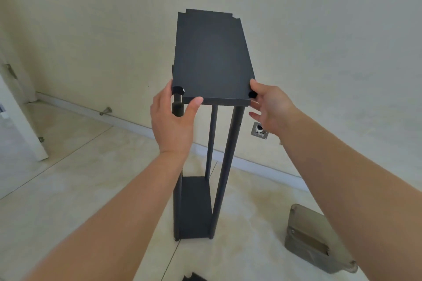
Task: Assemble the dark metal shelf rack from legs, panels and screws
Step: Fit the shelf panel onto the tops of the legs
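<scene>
Floor [68,189]: pale tiles; the rack stands on it near the wall.
Wall [319,29]: plain and cream, with a white skirting along its foot.
Rack [219,166]: dark metal, upright, partly built; slim legs rise from a low shelf to the top panel.
Top panel [211,52]: dark rectangle with notched far corners, tilted, its far end raised and its near edge between the two hands.
Low shelf [194,205]: dark panel fixed between the legs just above the floor.
Legs [228,162]: two show plainly on the right, under the panel's near edge; a third runs down the left side behind the left forearm.
Bag [312,242]: grey-green, lying on the floor to the right of the rack.
Left hand [173,121]: grasps the panel's near-left corner, thumb along the front edge, fingers up the side by the leg's black top.
Right hand [269,107]: grasps the near-right corner, thumb on top beside the black leg cap, fingers curled beneath.
Wall plate [259,131]: small metal square low on the wall, beside the right hand.
Door stop [105,111]: small metal peg at the skirting, left of the rack.
</scene>
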